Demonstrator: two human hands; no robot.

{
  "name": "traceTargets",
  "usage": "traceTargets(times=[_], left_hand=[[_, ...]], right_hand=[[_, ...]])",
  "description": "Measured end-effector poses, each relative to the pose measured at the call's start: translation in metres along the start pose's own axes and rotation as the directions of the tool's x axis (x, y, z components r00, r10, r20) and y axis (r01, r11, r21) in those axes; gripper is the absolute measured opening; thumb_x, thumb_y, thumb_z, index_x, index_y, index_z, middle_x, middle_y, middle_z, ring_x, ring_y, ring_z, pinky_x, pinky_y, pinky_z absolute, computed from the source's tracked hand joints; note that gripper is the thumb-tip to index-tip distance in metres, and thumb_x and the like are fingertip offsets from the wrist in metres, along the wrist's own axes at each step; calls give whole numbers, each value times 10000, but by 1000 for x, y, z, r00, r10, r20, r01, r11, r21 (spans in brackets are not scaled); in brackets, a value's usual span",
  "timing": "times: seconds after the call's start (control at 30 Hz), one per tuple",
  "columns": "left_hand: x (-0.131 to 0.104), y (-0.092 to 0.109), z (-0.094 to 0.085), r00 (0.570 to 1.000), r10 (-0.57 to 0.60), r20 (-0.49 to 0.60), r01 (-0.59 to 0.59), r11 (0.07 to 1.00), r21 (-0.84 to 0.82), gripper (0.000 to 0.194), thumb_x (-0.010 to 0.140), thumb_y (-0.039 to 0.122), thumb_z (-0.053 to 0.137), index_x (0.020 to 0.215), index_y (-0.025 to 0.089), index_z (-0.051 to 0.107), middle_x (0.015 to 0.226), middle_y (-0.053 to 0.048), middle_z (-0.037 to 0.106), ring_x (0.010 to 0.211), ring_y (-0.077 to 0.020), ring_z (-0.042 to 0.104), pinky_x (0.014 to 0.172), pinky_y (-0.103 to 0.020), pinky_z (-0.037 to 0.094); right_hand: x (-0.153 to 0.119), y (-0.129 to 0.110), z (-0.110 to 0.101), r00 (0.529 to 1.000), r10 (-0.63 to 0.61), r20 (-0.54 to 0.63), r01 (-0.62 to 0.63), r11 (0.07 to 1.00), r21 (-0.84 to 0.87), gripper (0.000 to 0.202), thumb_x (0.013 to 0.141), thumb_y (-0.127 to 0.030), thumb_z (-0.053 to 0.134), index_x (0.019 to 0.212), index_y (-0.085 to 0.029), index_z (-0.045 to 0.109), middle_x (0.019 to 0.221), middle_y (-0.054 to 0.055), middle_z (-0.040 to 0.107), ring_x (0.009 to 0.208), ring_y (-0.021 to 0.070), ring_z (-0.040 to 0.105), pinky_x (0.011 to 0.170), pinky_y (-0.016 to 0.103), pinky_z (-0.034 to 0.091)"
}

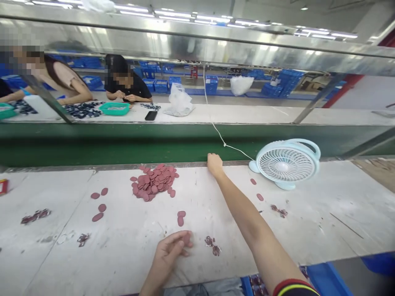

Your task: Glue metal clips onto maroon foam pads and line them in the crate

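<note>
My left hand is low in the centre, its fingers closed on a dark pink oval piece. Just beyond it, two similar ovals lie touching on the white table. My right arm reaches across to the table's far edge, where my right hand is curled with its fingers bent; whatever it may hold is hidden. To the left of that hand sits a heap of pink ovals. Small dark red and white scraps lie to the right of my left hand.
A light blue fan stands at the right, its white cord running upward. Loose ovals and scraps lie at the left. Blue trays are at the near edge. Across the green belt, people work at another table.
</note>
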State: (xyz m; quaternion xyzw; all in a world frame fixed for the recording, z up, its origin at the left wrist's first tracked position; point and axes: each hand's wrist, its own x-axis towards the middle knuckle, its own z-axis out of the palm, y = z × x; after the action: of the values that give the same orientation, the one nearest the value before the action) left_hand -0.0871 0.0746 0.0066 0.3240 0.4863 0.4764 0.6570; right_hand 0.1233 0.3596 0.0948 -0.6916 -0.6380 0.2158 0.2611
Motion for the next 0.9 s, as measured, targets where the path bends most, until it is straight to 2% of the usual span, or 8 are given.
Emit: traceTargets(times=[0.13,0.33,0.5,0.57,0.67,0.73,0.8,0.9], left_hand=[[3,-2,-4,999,-25,24,27,998,-52,330,747,407,822,992,186,807,1093,-160,788,814,-274,746,629,-329,581],[-2,-3,-14,996,-93,14,94,982,-166,270,808,362,781,1027,203,780,1127,-132,775,832,-233,742,660,-293,579],[-7,3,-12,989,-141,36,145,967,-208,251,803,332,794,1010,190,780,1123,-142,776,857,-247,750,694,-313,598],[-9,3,-10,987,-160,29,163,959,-233,259,814,336,787,1037,203,775,1140,-131,776,896,-245,754,727,-310,608],[-12,2,-4,975,-221,18,214,918,-334,263,821,317,788,1064,220,770,1142,-111,783,939,-235,760,741,-281,616],[-16,-1,4,964,-263,38,255,876,-409,255,812,289,800,1056,222,773,1140,-102,787,945,-228,764,714,-249,615],[-19,-3,13,956,-284,77,287,845,-451,247,808,269,805,1048,219,775,1141,-96,789,952,-223,767,698,-225,611],[-26,-6,26,944,-298,141,328,814,-480,236,812,254,802,1044,217,778,1142,-95,791,971,-223,766,700,-212,608]], right_hand=[[-30,14,7,1000,-15,2,15,999,35,335,972,-366,615,1248,-176,609,1285,99,623,1111,242,637,950,471,547],[-173,48,23,963,-144,228,83,963,258,190,834,-237,727,1024,-248,730,974,18,751,933,216,685,925,415,535],[-256,84,13,994,20,105,-72,854,516,206,829,-322,738,1031,-283,754,1090,63,724,991,265,635,881,425,538],[-272,98,5,991,120,66,-133,732,669,155,885,-361,689,1011,-288,744,953,41,707,777,199,624,681,325,547],[-281,118,-7,972,207,111,-195,446,874,344,990,-518,472,1028,-285,723,710,-17,592,447,110,413,370,226,359],[-277,129,-12,963,215,163,-214,241,947,549,981,-656,349,1133,-264,701,712,-22,565,399,88,314,295,211,260],[-266,139,-14,958,206,201,-218,64,974,653,933,-738,367,1215,-233,670,750,-21,571,410,71,317,276,185,259],[-246,148,-17,951,182,251,-228,-138,964,492,941,-637,514,1159,-226,673,712,-54,540,413,46,333,292,122,297]])
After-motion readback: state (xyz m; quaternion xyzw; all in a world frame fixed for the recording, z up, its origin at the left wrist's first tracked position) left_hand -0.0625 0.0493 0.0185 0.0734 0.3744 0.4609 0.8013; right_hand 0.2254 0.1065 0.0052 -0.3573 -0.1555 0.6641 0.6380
